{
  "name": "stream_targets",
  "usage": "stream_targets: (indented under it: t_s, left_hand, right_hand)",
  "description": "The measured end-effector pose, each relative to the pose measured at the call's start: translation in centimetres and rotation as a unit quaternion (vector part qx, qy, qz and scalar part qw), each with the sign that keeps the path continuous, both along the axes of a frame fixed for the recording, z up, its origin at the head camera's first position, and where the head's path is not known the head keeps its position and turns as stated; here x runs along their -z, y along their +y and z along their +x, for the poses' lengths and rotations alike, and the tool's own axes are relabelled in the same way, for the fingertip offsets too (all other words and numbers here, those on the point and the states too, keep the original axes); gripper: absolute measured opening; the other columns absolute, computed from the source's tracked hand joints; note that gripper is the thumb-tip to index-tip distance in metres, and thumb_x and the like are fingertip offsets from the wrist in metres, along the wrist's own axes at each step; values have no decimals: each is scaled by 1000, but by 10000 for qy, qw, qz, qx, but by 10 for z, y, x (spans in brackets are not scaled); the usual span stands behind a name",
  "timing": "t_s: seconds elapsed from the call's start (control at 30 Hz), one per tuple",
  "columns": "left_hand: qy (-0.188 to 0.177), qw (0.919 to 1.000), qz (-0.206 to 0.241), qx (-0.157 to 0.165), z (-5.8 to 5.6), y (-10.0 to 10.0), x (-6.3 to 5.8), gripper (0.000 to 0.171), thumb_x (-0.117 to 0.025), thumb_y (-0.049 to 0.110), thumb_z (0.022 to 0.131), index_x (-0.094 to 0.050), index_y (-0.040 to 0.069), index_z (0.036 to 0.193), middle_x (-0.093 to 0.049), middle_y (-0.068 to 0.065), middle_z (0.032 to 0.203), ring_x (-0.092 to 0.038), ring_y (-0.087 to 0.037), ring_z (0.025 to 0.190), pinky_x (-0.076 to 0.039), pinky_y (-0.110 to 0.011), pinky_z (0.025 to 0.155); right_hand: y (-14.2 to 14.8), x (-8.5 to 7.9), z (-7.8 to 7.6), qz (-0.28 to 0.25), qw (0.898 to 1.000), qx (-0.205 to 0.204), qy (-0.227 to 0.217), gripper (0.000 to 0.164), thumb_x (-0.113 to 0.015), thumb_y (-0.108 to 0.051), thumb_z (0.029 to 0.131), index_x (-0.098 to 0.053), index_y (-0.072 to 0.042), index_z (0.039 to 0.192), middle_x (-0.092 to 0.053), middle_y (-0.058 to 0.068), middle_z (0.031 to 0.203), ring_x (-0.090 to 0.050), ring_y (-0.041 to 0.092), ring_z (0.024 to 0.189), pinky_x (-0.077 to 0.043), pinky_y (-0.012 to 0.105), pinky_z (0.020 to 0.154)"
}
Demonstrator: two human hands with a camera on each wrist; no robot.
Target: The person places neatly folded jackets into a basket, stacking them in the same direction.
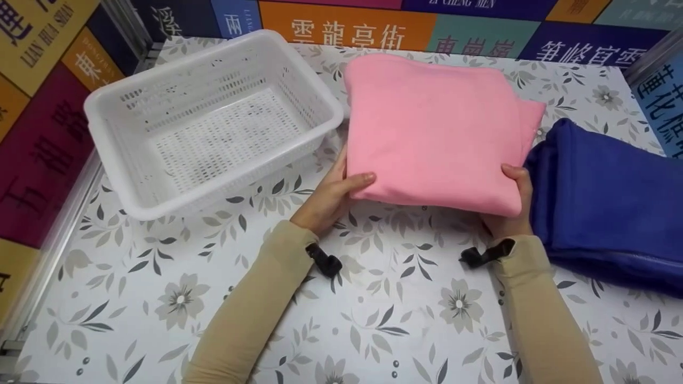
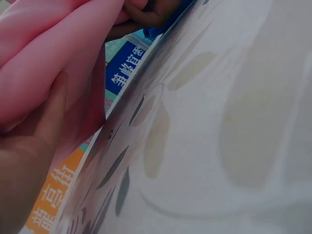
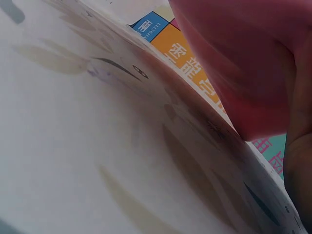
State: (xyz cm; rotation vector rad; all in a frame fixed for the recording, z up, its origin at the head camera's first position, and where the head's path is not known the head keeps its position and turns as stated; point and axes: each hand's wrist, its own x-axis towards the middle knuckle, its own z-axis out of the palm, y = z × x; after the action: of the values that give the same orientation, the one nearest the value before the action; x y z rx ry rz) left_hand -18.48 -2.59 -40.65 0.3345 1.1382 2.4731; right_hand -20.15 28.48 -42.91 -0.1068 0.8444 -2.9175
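A folded pink cloth [image 1: 432, 133], thick like a fleece garment, is held up between both hands. The left hand [image 1: 333, 194] grips its near left corner, thumb on top and fingers underneath. At the near right corner the right hand [image 1: 512, 205] holds it the same way, the thumb over the edge. In the left wrist view the pink cloth [image 2: 53, 58] hangs in folds over the fingers, its lower part close to the tabletop. The right wrist view shows the underside of the pink cloth [image 3: 243, 68] sagging between the hands.
A white perforated plastic basket [image 1: 213, 176] stands at the left, its rim near the pink cloth. A folded dark blue cloth [image 1: 619, 197] lies right of the right hand. Colourful panels with Chinese characters [image 1: 347, 26] border the floral-patterned table [image 1: 373, 320].
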Motion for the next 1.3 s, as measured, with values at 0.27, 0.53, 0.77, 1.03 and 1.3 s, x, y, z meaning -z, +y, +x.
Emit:
stream_targets:
  t_s: [0.27,0.53,0.77,1.03,1.3]
  left_hand:
    - [-39,9986,-449,-269,2,1,-8,91,-71,14,74,-15,45,138,-21,9,144,-44,-17,118,-35,-30,97]
    - [39,9975,-459,-534,1,-2,-10,87,-69,15,75,-17,47,137,-31,7,139,-48,-25,113,-38,-35,95]
    - [188,9972,-326,-643,0,-5,-18,84,-66,13,77,-18,46,137,-36,0,135,-51,-33,106,-42,-43,88]
    - [275,9922,-456,-1123,3,-5,-28,84,-63,10,77,-16,40,140,-38,-2,132,-50,-27,109,-42,-38,89]
    - [265,9857,-1041,-1301,8,-21,-50,81,-60,15,79,-13,37,142,-43,-4,127,-54,-31,95,-50,-43,69]
  right_hand:
    - [-1,-1,-1,-180,9998,2,-66,42,-41,-13,85,-40,0,125,-51,16,114,-51,29,96,-41,36,84]
    - [-9,-12,-3,78,9998,145,86,54,-62,-14,78,-41,0,125,-51,15,114,-51,27,96,-40,34,85]
    - [-12,-21,-2,440,9981,345,262,49,-54,-23,87,-40,-3,129,-51,11,113,-51,24,96,-38,31,87]
    - [-15,-33,0,-640,9976,48,246,45,-54,-16,85,-41,-1,125,-52,15,109,-52,29,92,-42,37,80]
    - [-30,-56,6,-562,9901,-535,1166,57,-61,-5,77,-36,-2,128,-51,19,104,-55,32,80,-46,40,67]
